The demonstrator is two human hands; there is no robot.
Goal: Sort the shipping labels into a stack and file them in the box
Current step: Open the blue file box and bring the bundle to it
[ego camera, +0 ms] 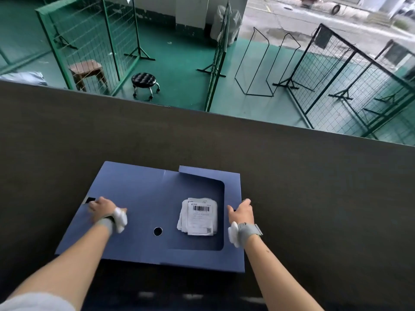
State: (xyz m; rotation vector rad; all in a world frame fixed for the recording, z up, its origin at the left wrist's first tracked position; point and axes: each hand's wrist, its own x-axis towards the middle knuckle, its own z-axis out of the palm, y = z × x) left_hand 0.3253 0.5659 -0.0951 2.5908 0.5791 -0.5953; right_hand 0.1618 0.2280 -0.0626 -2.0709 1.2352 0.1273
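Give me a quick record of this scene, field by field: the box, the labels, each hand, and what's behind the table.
box: blue file box, lying open and flat on the dark table
labels: stack of shipping labels inside the box's right half, barcode facing up
left hand: left hand on the box's left edge, by a slot
right hand: right hand at the box's right edge
wrists: grey bands on both
background: green floor, wire fence panels, black wheeled stool
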